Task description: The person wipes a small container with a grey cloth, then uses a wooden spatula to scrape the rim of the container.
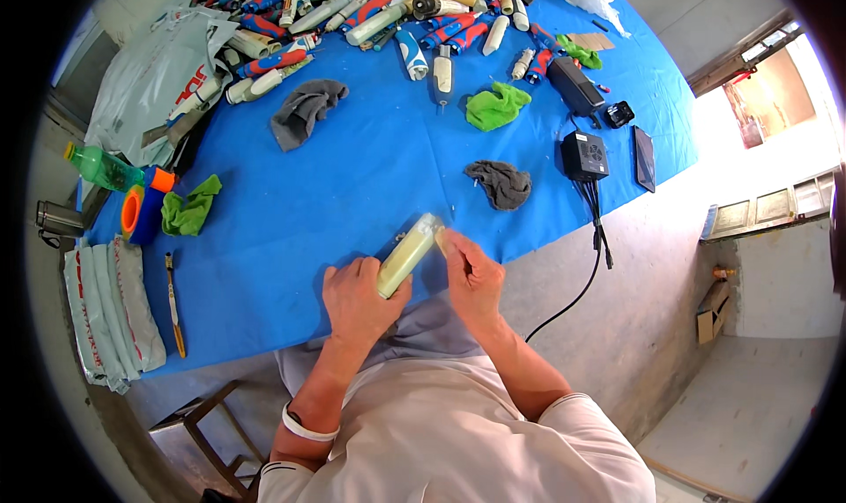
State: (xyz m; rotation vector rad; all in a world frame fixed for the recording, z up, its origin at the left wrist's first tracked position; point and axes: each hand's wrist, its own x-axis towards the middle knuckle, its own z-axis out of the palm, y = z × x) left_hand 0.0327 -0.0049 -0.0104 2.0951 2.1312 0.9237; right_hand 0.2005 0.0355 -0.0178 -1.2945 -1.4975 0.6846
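Note:
My left hand (359, 299) is closed around the lower part of a pale yellow tube-shaped handle (406, 261), tilted up to the right near the table's front edge. A whitish, rough-looking patch shows at its upper end. My right hand (473, 274) is closed in a pinch beside that end, fingertips against or close to it. What lies between those fingertips is too small to make out. Beyond my hands, a dark grey cloth (502, 184) lies crumpled on the blue table cover (379, 177).
A heap of handles (370, 14) in cream, blue and red fills the far side. Green cloths (498, 107) and a grey cloth (308, 111) lie nearer. At right, a black box (584, 156) trails cables over the edge. A brush (174, 305) and plastic packages (110, 309) are left.

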